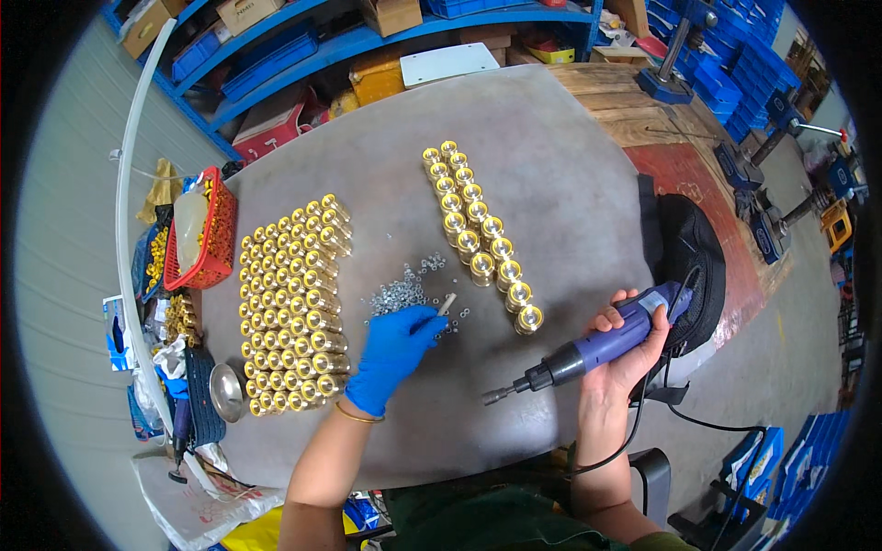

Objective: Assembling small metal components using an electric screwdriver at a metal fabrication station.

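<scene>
Table: a wide grey round-cornered worktable (551, 165) is filling the middle of the view, bearing everything below.
Shelving: a blue metal rack with cardboard boxes and blue bins (303, 46) is running along the far edge, at about 12 o'clock from the table's middle.
Bag: a black fabric bag (691, 248) is lying at the table's 3 o'clock edge, just beyond the right hand.
Big block: a large block of shiny brass cylindrical fittings in tight rows (292, 308) is standing at 9 o'clock from the table's middle.
Basket: a red plastic mesh basket (219, 241) is sitting at 10 o'clock from that block, a pale plastic bottle lying in it.
Double row: a double row of brass fittings standing upright (478, 234) is slanting from 12 o'clock down toward 4 o'clock, well apart from the big block.
Tool: a purple and black corded electric screwdriver (597, 344) is pointing its tip toward 8 o'clock, above the table's near edge.
Right hand: the bare right hand (634, 344) is clenching around the tool's purple body.
Left hand: the left hand in a blue rubber glove (393, 354) is pinching a small pale peg-like piece (447, 304) between its fingertips, at 1 o'clock from the palm.
Small parts: a loose heap of tiny silver nuts (404, 292) is lying between the two brass groups, just beside the gloved fingertips.
</scene>
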Available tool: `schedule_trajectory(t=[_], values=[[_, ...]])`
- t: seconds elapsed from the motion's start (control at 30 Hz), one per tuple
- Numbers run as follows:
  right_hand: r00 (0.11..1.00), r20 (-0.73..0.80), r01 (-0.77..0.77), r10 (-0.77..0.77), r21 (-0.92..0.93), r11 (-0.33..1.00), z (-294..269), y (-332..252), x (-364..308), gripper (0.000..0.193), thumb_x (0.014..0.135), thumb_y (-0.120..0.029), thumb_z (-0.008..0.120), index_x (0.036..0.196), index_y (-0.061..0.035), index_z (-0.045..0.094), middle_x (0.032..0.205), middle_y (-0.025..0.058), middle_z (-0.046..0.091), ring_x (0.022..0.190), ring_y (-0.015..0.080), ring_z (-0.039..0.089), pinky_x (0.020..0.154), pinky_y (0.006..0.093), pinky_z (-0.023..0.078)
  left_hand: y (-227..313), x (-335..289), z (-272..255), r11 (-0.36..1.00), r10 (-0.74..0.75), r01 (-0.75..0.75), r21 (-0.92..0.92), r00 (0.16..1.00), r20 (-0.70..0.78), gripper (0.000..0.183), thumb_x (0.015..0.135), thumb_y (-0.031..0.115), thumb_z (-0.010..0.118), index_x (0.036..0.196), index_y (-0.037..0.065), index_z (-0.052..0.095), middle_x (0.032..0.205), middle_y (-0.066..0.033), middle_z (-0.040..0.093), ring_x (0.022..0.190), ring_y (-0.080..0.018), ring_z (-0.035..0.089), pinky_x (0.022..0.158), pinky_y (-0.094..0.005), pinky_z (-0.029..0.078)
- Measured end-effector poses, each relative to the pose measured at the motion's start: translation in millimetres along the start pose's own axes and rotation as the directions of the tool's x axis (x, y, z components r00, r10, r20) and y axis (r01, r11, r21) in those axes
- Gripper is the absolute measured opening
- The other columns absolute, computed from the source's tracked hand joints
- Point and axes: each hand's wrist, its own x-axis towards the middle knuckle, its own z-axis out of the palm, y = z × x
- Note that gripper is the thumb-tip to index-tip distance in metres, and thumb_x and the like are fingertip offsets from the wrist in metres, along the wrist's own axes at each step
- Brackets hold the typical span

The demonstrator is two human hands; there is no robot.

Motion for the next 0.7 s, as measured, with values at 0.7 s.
schedule_trajectory(t=[0.7], values=[[0.996, -0.089, -0.003, 0.003, -0.002, 1.000, 0.5, -0.5, 0.5, 0.035, 0.079, -0.036, 0.058, 0.094, -0.0062, 0.049, 0.085, 0.0071, 0.053, 0.057, 0.0129, 0.050, 0.052, 0.0244, 0.045, 9.7, 11.8, -12.0, 0.795, 0.359, -0.392, 0.463, 0.919, 0.161, 0.020, 0.079, 0.018, 0.063, 0.091, 0.002, 0.063, 0.081, -0.0151, 0.063, 0.068, -0.0304, 0.061, 0.061, -0.0346, 0.048]])
